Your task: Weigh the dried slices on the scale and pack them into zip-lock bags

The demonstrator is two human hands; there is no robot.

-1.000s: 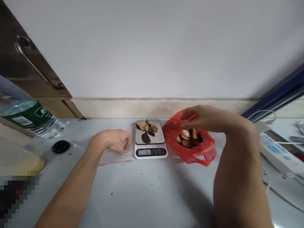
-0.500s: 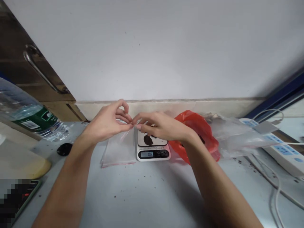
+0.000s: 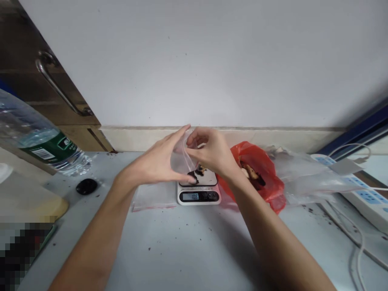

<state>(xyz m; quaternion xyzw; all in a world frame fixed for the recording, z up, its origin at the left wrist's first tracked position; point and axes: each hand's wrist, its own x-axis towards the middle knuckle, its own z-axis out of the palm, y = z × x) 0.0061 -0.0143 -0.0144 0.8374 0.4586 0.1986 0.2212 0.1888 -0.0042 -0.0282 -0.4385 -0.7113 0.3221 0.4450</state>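
My right hand (image 3: pixel 209 149) pinches the edge of a clear plastic zip bag (image 3: pixel 180 157) above a white digital kitchen scale (image 3: pixel 198 202). My left hand (image 3: pixel 157 161) is spread wide, thumb and fingers apart, with the bag's film across the gap; whether its fingers are inside the bag or outside I cannot tell. Dark, dried-looking pieces (image 3: pixel 200 169) lie on the scale's plate, partly hidden by the hands, and my left thumb is close to them. The display appears to read 10.8.
A red plastic bag (image 3: pixel 274 178) with dried pieces stands right of the scale. Flat clear bags (image 3: pixel 154 196) lie to its left. Farther right are more clear bags (image 3: pixel 303 173), a power strip (image 3: pixel 370 206) and cables. At left are a water bottle (image 3: pixel 51 145) and a black object (image 3: pixel 86 186).
The left hand has gone from a pinch to spread fingers. The clear bag is now spread between the hands, which have shifted right over the scale. The view has shifted slightly.
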